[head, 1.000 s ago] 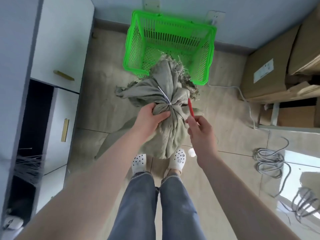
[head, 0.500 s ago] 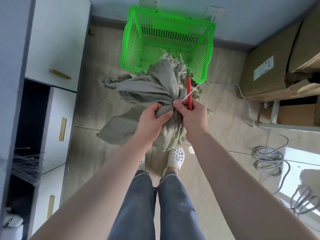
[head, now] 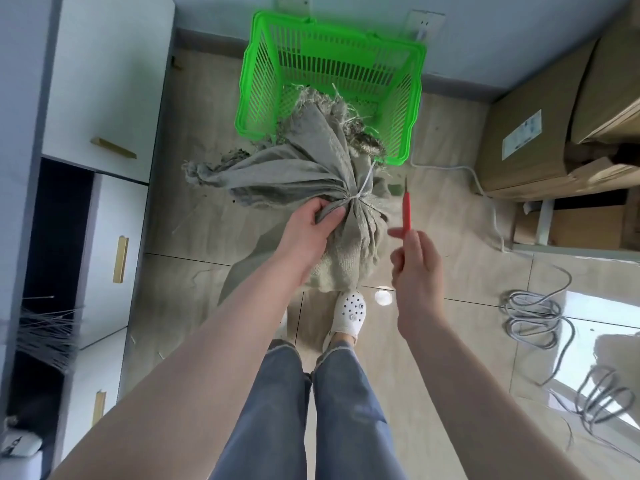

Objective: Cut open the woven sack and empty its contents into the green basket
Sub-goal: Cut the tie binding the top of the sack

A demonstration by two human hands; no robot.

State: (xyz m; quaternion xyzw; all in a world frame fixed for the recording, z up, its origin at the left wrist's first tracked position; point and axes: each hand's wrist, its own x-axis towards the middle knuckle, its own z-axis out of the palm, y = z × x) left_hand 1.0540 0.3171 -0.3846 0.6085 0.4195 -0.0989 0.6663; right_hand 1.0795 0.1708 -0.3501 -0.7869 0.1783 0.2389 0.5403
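Note:
A grey-green woven sack point(head: 311, 168) stands on the floor in front of my feet, its neck bunched and bound by a white zip tie point(head: 363, 190). My left hand point(head: 308, 230) grips the bunched neck just below the tie. My right hand point(head: 415, 261) holds a thin red cutter point(head: 406, 209), blade pointing up, a short way right of the sack and apart from it. The green basket point(head: 332, 88) sits on the floor beyond the sack, against the wall; the sack's frayed top overlaps its near rim.
White cabinets with gold handles point(head: 114, 148) line the left side. Cardboard boxes point(head: 554, 126) stack at the right. A white cable point(head: 485, 195) runs along the floor, and coiled grey cables point(head: 533, 317) lie at the right. My white clogs point(head: 349, 313) stand below the sack.
My right hand has pulled the red cutter away from the zip tie, down and to the right. The left hand keeps its grip on the sack's neck.

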